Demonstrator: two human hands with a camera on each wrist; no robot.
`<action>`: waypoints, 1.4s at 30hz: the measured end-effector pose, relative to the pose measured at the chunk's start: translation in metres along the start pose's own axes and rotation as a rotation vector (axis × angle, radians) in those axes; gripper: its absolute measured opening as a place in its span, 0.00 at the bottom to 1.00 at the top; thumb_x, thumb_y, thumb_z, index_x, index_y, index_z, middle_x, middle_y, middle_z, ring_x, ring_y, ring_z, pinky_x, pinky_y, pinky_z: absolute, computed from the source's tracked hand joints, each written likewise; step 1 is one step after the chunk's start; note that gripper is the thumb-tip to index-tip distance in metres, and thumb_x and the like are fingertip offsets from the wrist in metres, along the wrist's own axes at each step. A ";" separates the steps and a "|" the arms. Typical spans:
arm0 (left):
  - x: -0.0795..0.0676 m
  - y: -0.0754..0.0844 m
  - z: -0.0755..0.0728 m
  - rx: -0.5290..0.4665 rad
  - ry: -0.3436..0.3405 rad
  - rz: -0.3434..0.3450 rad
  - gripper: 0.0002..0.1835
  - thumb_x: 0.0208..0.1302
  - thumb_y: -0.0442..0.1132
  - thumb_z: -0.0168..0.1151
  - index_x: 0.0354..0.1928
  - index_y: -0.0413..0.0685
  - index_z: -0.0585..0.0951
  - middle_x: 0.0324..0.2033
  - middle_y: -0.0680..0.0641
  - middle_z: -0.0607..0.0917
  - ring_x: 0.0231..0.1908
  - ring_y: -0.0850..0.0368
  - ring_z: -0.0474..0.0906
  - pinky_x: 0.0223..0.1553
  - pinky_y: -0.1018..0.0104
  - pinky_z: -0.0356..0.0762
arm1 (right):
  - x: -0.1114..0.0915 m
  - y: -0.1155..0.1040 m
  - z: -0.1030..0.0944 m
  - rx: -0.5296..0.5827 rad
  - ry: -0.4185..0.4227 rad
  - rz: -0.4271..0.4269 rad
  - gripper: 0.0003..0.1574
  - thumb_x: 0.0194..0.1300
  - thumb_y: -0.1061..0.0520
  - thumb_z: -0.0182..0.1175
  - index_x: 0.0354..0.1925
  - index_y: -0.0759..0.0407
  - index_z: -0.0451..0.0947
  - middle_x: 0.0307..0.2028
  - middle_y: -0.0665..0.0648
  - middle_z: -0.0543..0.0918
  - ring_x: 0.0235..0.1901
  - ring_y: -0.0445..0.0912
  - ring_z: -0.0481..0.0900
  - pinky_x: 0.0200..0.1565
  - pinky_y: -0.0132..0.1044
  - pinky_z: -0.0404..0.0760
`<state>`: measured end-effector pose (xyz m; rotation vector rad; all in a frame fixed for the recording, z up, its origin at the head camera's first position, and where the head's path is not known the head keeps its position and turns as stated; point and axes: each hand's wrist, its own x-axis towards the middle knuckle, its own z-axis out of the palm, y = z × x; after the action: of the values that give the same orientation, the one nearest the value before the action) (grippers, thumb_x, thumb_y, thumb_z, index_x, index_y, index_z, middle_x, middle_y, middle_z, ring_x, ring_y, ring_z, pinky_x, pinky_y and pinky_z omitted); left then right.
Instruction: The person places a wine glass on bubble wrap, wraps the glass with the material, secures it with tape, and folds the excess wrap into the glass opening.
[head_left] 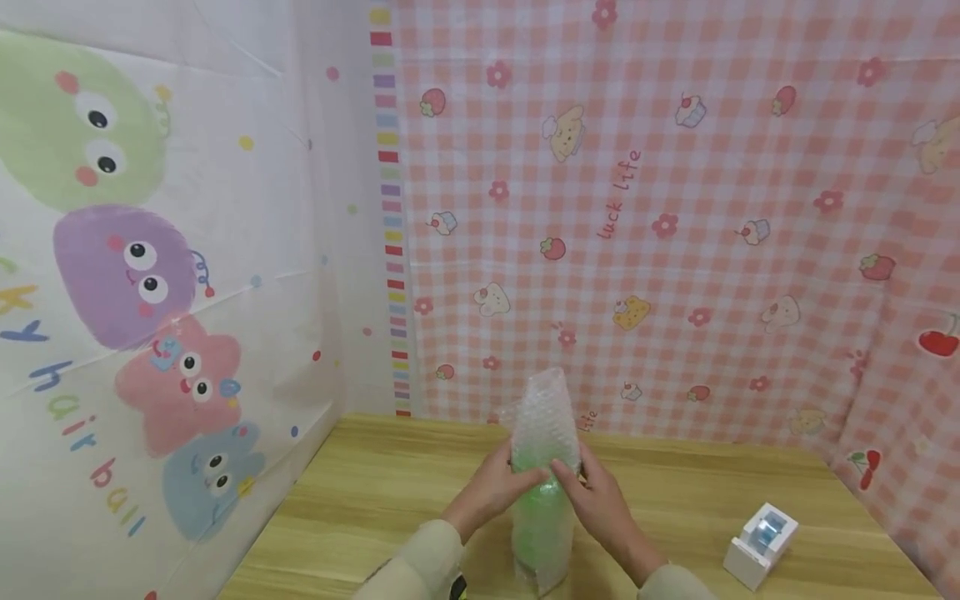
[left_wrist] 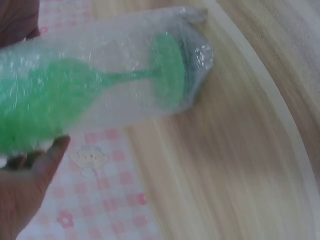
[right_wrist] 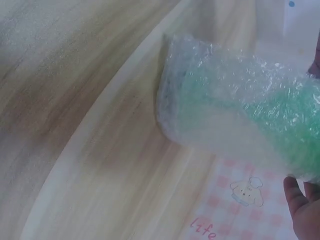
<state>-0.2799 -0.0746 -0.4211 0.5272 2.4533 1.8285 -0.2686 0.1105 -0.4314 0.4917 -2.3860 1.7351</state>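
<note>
A green stemmed goblet (left_wrist: 65, 95) stands wrapped in clear bubble wrap (head_left: 546, 408), its bowl, thin stem and round foot showing through in the left wrist view. The wrap rises to a narrowed, loose top above the goblet. My left hand (head_left: 491, 487) grips the bundle from the left, thumb across its front. From the right, my right hand (head_left: 603, 504) holds it at about the same height, thumb also laid on the front. Most of the fingers are hidden behind the wrap. Low down, the wrapped foot is close over the wooden table (head_left: 360, 500).
A white tape dispenser (head_left: 762, 543) with a roll of clear tape sits on the table to the right. Behind the table hangs a pink checked cloth (head_left: 675, 275), and a white cloth (head_left: 277, 250) with cartoon figures hangs along the left side.
</note>
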 end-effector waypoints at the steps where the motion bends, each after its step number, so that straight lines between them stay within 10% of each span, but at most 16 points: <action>1: -0.001 -0.001 -0.003 -0.026 -0.031 -0.006 0.35 0.67 0.51 0.62 0.72 0.50 0.65 0.63 0.45 0.75 0.61 0.45 0.72 0.59 0.44 0.74 | 0.000 0.000 0.000 0.000 0.004 0.004 0.36 0.73 0.42 0.55 0.72 0.52 0.62 0.66 0.62 0.71 0.66 0.58 0.68 0.59 0.58 0.74; 6: -0.003 -0.005 -0.011 -0.127 -0.098 -0.022 0.29 0.74 0.52 0.54 0.71 0.50 0.68 0.59 0.46 0.79 0.57 0.48 0.76 0.58 0.46 0.74 | 0.001 -0.002 -0.004 -0.017 0.008 0.048 0.38 0.72 0.40 0.56 0.71 0.56 0.63 0.65 0.64 0.73 0.64 0.60 0.70 0.59 0.59 0.74; 15: -0.002 -0.003 -0.005 -0.190 0.008 -0.014 0.18 0.70 0.46 0.61 0.56 0.46 0.82 0.45 0.49 0.86 0.44 0.55 0.82 0.48 0.56 0.82 | 0.009 -0.011 -0.010 -0.041 0.009 0.168 0.35 0.70 0.47 0.62 0.66 0.64 0.67 0.57 0.63 0.79 0.54 0.56 0.78 0.53 0.52 0.80; 25: -0.002 0.000 -0.004 -0.091 0.054 -0.030 0.25 0.72 0.56 0.57 0.58 0.44 0.79 0.46 0.47 0.84 0.44 0.55 0.81 0.46 0.55 0.82 | 0.013 -0.012 -0.005 -0.021 0.037 0.164 0.31 0.68 0.54 0.63 0.64 0.65 0.69 0.54 0.62 0.80 0.51 0.54 0.80 0.51 0.51 0.81; 37: 0.001 0.004 0.005 0.018 0.125 -0.023 0.26 0.71 0.59 0.54 0.23 0.47 0.74 0.17 0.55 0.69 0.20 0.62 0.64 0.22 0.69 0.65 | 0.010 -0.011 -0.008 -0.085 0.057 0.177 0.43 0.61 0.41 0.69 0.67 0.58 0.68 0.54 0.60 0.81 0.49 0.53 0.81 0.49 0.50 0.83; 42: 0.001 0.002 0.000 -0.030 0.079 -0.057 0.25 0.70 0.61 0.55 0.36 0.45 0.80 0.33 0.53 0.81 0.36 0.58 0.76 0.39 0.60 0.78 | 0.009 -0.013 -0.006 -0.101 0.080 0.149 0.33 0.64 0.47 0.67 0.60 0.64 0.74 0.48 0.59 0.84 0.44 0.51 0.83 0.45 0.49 0.84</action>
<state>-0.2801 -0.0743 -0.4194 0.3861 2.4588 1.8957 -0.2728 0.1108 -0.4147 0.2315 -2.4947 1.6456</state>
